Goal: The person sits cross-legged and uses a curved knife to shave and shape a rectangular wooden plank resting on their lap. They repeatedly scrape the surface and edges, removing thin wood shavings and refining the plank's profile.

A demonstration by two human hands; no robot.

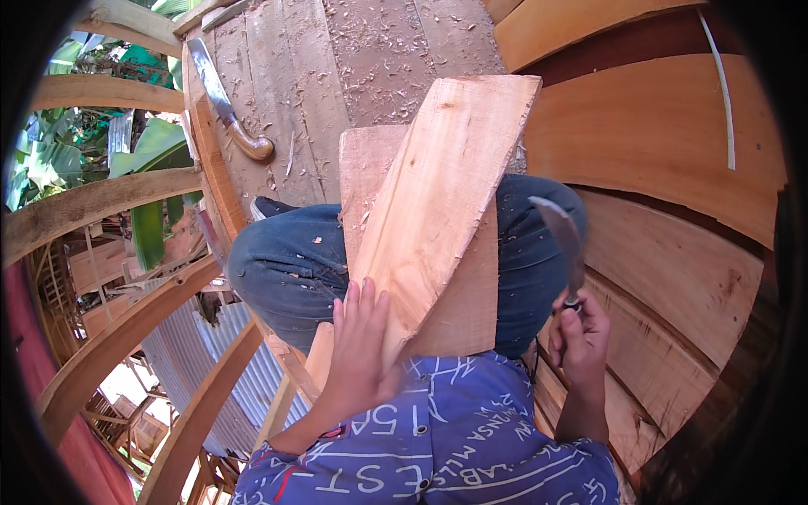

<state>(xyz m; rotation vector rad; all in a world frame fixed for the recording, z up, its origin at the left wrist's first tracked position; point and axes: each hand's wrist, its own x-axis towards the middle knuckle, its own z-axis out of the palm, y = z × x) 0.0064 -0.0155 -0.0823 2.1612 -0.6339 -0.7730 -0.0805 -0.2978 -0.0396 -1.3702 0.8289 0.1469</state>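
Note:
A pale, shaped wooden piece (446,185), broad at the far end and narrowing toward me, lies slanted across my lap. Beneath it a flat wooden board (463,316) rests over my thighs. My left hand (360,337) lies on the near left edge of the shaped piece, fingers stretched out and pointing away from me. Off to the right, apart from the wood, my right hand (582,332) is wrapped round the handle of a knife (562,240). Its slightly curved blade points up and away, over my right knee.
A machete (220,97) with a brown wooden handle lies at the far left on the plank floor (295,93), among scattered wood shavings. Curved wooden rails (109,194) run along the left, with leaves and corrugated metal sheets (223,362) beyond. A plank wall (648,126) stands at the right.

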